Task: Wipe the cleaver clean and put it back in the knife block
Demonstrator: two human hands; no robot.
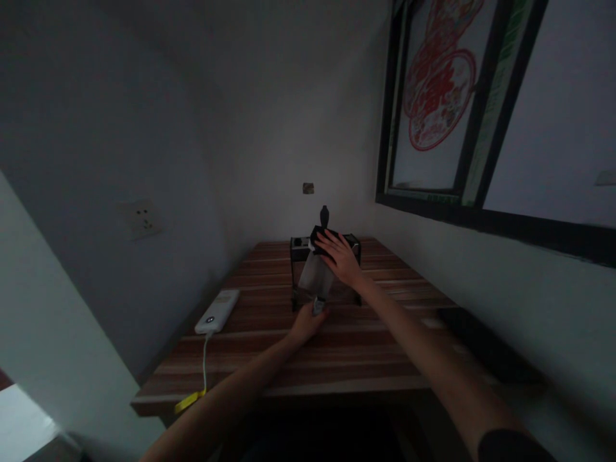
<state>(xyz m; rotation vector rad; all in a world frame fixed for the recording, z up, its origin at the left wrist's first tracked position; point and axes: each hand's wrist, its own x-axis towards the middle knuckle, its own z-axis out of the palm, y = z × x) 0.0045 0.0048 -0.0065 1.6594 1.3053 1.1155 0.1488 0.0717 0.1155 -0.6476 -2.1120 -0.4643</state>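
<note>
On the wooden table stands a small black-framed stand (293,273) with legs at both sides. In front of it hangs a translucent whitish piece (315,276), plastic-looking and wider than its small grey patterned end (318,305). My left hand (307,322) is closed around that grey end, low and near the tabletop. Above, my right hand (341,258) lies with its fingers over a black block (316,236) at the top of the whitish piece, gripping it. A dark rounded knob (324,216) rises behind the block. Dim light hides the exact kind of these things.
A white power bank (217,312) lies at the table's left, its white cable ending in a yellow tag (189,402) at the front edge. A long dark flat object (486,343) lies at the right edge. Walls close in the table (366,366); a socket (143,219) is on the left.
</note>
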